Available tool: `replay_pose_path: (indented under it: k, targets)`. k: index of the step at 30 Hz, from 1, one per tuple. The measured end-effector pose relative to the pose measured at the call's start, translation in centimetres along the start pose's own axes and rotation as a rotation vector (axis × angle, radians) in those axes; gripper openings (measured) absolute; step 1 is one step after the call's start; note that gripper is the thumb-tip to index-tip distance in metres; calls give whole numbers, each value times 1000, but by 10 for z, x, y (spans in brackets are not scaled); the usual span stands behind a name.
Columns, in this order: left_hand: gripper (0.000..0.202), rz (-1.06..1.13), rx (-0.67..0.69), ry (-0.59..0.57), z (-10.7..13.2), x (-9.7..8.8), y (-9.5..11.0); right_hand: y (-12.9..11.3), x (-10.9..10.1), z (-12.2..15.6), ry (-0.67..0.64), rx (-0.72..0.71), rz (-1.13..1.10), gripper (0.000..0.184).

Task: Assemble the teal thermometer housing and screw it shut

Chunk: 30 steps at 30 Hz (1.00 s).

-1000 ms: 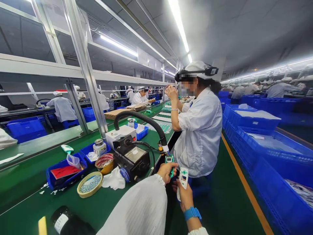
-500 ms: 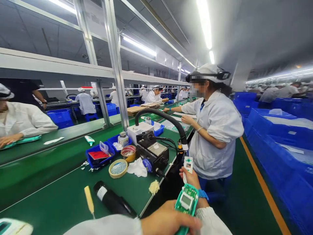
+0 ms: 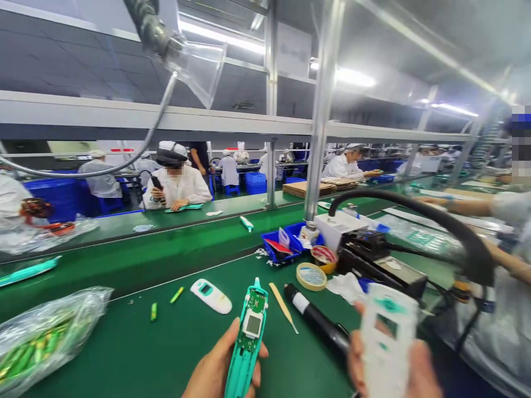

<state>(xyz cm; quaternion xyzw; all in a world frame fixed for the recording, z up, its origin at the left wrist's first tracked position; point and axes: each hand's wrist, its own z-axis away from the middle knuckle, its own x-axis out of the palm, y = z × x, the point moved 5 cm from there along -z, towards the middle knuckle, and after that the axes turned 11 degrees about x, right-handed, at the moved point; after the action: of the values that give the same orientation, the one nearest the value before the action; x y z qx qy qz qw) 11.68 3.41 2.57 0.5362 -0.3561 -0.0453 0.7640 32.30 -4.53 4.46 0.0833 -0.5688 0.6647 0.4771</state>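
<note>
At the far left of the green bench (image 3: 136,354) lay a clear plastic bag (image 3: 45,337) of green parts, with a small green stick (image 3: 154,312) and a white oval casing (image 3: 211,296) to its right. Your left hand (image 3: 219,367) was clenched around the lower part of a teal housing (image 3: 244,359), holding it upright over the bench with its exposed green circuit board and small display facing you. Just right of it lay a pale wooden stick (image 3: 282,305) and a black cylinder (image 3: 315,326), with a blue tray (image 3: 286,243) and a soldering station (image 3: 379,260) farther off. Your right hand (image 3: 392,365) held a white front shell (image 3: 388,337) upright close to the camera, thumb on its left edge. At the far right, a co-worker's arm (image 3: 456,205) stretched out over the bench.
</note>
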Motion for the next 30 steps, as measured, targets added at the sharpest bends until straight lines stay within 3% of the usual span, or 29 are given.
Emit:
replay_pose_path:
  k: [2, 5, 9, 14, 17, 23, 27, 30]
  targets:
    - [59, -59, 102, 92, 6, -22, 7, 50, 43, -8, -57, 108, 61, 65]
    - [68, -252, 261, 198, 19, -44, 27, 105, 93, -10, -125, 112, 166, 67]
    - [64, -424, 365, 175, 34, -51, 53, 138, 128, 4, -188, 19, 363, 59]
    - [63, -536, 408, 119, 32, -61, 52, 146, 140, 14, -198, -111, 575, 53]
    - [62, -574, 438, 101, 27, -65, 47, 149, 138, 11, -192, -122, 630, 49]
    - [59, -618, 406, 98, 29, -62, 47, 160, 131, -1, -333, -114, 749, 46]
    - [58, -645, 351, 103, 32, -60, 48, 158, 134, 4, -338, -67, 709, 42]
    - [66, -662, 368, 21, 30, -58, 47, 152, 140, 9, -359, -68, 722, 37]
